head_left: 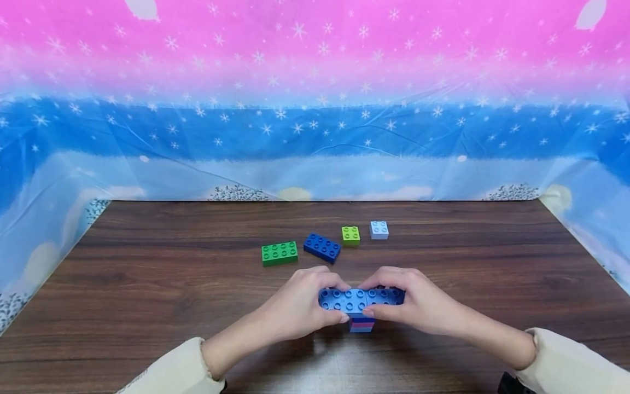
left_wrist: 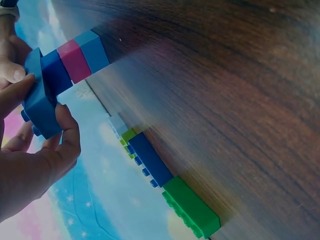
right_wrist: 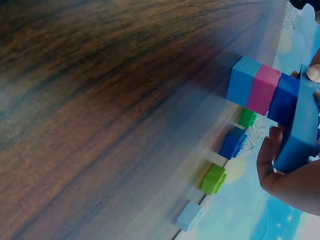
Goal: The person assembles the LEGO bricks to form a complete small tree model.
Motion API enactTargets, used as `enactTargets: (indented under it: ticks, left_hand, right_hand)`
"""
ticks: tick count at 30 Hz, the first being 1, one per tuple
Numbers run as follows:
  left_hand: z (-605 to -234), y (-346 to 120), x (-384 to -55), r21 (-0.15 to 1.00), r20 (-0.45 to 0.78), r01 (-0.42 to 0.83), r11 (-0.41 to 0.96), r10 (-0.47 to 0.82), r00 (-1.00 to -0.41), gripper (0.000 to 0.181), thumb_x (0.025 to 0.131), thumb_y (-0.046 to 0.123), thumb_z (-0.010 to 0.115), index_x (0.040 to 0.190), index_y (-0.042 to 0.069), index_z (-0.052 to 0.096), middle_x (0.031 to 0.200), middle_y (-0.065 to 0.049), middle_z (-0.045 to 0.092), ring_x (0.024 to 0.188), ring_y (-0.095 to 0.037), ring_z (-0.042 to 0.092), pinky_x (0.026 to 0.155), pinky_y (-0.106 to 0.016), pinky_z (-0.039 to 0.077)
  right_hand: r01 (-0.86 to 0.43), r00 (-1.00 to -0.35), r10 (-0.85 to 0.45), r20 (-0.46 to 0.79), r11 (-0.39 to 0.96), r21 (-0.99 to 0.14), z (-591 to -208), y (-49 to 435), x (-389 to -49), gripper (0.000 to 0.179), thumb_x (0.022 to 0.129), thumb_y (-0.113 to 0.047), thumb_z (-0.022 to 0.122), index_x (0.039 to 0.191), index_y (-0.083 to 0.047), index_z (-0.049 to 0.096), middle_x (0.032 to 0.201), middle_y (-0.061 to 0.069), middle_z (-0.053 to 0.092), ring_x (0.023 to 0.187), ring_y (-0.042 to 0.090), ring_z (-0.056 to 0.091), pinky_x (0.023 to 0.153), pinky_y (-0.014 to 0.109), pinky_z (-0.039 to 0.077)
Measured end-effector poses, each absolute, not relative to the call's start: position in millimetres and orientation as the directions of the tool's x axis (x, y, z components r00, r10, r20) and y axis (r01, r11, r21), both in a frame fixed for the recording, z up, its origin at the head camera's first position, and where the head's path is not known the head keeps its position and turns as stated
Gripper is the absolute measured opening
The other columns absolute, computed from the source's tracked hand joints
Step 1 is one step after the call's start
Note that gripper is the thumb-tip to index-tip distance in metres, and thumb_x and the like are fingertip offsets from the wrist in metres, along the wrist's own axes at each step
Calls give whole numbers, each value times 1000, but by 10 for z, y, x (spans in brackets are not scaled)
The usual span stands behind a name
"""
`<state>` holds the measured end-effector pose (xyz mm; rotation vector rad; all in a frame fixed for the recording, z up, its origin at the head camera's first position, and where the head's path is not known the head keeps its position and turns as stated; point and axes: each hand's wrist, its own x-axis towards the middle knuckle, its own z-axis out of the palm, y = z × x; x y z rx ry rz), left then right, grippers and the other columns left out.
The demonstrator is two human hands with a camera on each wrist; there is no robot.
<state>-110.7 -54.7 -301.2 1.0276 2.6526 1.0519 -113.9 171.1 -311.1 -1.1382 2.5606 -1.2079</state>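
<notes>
A T-shaped brick stack [head_left: 355,302] is held at the near side of the surface [head_left: 147,306], just right of the middle. Its blue top layer [left_wrist: 45,110], in which a seam is seen from above, is gripped by both hands: the left part is pinched between thumb and fingers of the left hand [head_left: 306,303], the right part likewise by the right hand [head_left: 420,302]. Beneath it a narrow column is formed by a dark blue brick [left_wrist: 56,71], a pink brick [left_wrist: 74,61] and a light blue brick [left_wrist: 93,51], by which the surface seems to be met.

The bricks are judged to be light, stiff plastic, smooth and a little slippery but hardly fragile. The stack is best taken by the long sides of the top layer, close to the column; if one overhanging end were pressed hard, the joints could be tipped or loosened.

The surface is dark, grained like wood, and faintly glossy. Farther off, a green brick [head_left: 279,254], a navy brick [head_left: 322,248], a lime brick [head_left: 351,236] and a pale brick [head_left: 379,230] are lined up from left to right. The far edge and both sides are enclosed by a snowflake-printed cloth [head_left: 315,131], pink above and blue below.
</notes>
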Motion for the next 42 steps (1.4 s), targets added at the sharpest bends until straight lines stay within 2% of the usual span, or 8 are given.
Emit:
enactTargets:
  ticks: [15,26,42]
  left_hand:
    - [-3007,-544,-1094,690,91,492,531,611,-786,31,74,11,75,102,3,67,85,-1,56,73,-11,49,58,-20,43]
    - [-3026,-546,-1094,693,104,493,526,604,-790,31,73,12,76,101,4,68,83,1,56,71,-10,48,58,-21,42]
    - [-3035,-549,-1083,673,111,505,540,602,-791,31,74,15,75,103,5,67,85,1,56,74,-10,49,60,-22,40]
  right_hand:
    - [-624,-703,-658,271,386,-679,-3176,1711,-1141,22,83,-19,68,104,-14,64,95,-6,64,80,7,57,65,25,48]
    - [-633,-683,-687,247,388,-670,-3139,1736,-1167,24,83,-20,68,106,-13,64,97,-7,61,83,7,56,65,25,48]
    - [-561,-718,-670,186,400,-724,-3172,1755,-1157,26,85,-23,66,109,-14,62,99,-7,62,82,9,56,66,26,48]
